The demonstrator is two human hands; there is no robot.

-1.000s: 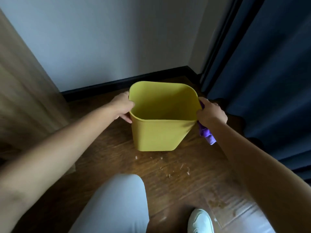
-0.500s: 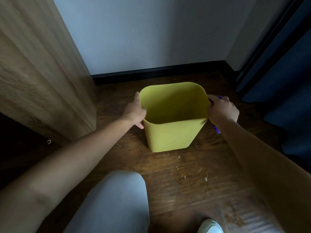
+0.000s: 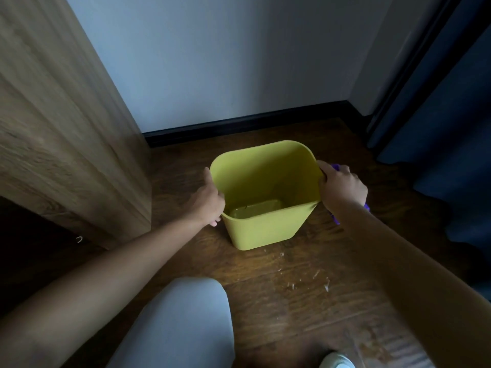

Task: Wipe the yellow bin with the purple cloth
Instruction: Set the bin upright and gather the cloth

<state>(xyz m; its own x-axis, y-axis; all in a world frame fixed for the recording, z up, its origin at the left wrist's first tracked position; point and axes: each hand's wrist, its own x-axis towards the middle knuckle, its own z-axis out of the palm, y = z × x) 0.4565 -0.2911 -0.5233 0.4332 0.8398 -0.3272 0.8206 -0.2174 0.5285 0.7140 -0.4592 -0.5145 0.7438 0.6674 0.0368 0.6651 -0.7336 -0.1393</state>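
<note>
Head view: one yellow bin [image 3: 265, 229] stands upright on the wooden floor [image 3: 305, 301] — two hands on it. The left hand [image 3: 208, 199] grips its left rim; the right hand [image 3: 341, 187] presses one purple cloth [image 3: 335, 218] against its right side.

Light: dim indoor, soft and even.
Brightest: pale wall [image 3: 225, 62].
Darkest: lower left beside the wooden cabinet [image 3: 53, 123]; curtain [image 3: 457, 123] at right.
Glare: faint sheen on the floor [image 3: 305, 282].
Sharpness: slightly soft.
Distortion: wide-angle bending at edges.
</note>
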